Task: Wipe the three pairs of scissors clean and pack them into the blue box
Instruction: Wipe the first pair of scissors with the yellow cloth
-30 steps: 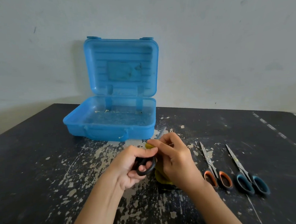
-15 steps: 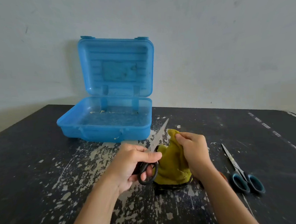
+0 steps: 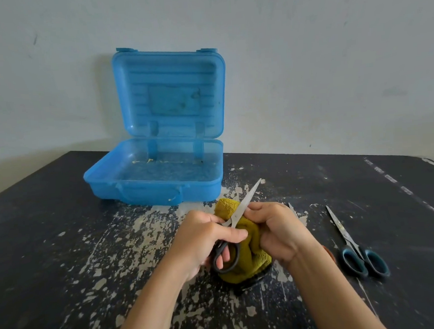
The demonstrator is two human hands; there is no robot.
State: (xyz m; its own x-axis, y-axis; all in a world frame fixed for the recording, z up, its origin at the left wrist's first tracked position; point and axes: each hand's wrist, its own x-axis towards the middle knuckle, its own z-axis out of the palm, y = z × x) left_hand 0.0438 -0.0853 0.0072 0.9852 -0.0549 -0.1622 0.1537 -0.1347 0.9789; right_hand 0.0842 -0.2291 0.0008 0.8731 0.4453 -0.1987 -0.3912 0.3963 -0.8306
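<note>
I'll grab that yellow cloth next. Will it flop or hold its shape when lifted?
Probably floppy: the cloth bunches in folds where the right hand holds it. Its looped pile likely grips rather than slips. It looks light.

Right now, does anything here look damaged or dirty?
Yes. Black paint on the table has flaked off in pale patches across its middle, and yellowish crumbs lie inside the open blue box near its back wall.

Two bare forearms, slim wrists, unadorned hands, left and right, short plain nails.
</note>
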